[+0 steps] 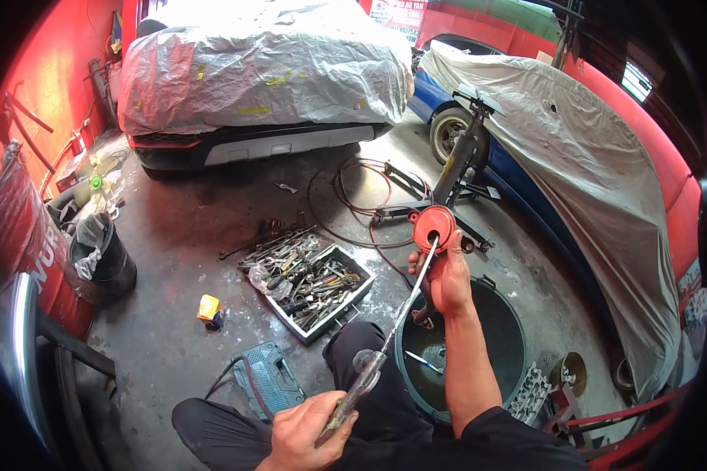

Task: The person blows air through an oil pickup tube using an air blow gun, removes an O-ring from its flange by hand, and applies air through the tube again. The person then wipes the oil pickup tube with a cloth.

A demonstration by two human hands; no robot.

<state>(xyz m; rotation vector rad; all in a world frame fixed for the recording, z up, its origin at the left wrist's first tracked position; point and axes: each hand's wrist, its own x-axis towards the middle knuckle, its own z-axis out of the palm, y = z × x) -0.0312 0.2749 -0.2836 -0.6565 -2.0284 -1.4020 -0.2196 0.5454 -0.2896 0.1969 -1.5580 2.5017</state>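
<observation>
My left hand [310, 432], low in the middle, is closed round the worn, translucent handle of a long screwdriver [411, 302]. Its thin metal shaft slants up and right, and the tip meets the dark hole of a round orange-red part [440, 224]. That part has a raised rim and a small lug on its left. My right hand [451, 279] grips it from below, palm up, with the thumb along its right side. Under my right forearm stands a large dark round tub [514, 330] with liquid and a white-and-blue stick-like item [424, 361] inside.
A white-rimmed drawer [356, 304] heaped with tools lies ahead, beside a yellow-topped box [209, 308] and a blue-grey tool case [265, 385]. An engine stand [459, 165], a coiled hose [322, 216] and two covered cars are farther off. A black bin [114, 263] stands left.
</observation>
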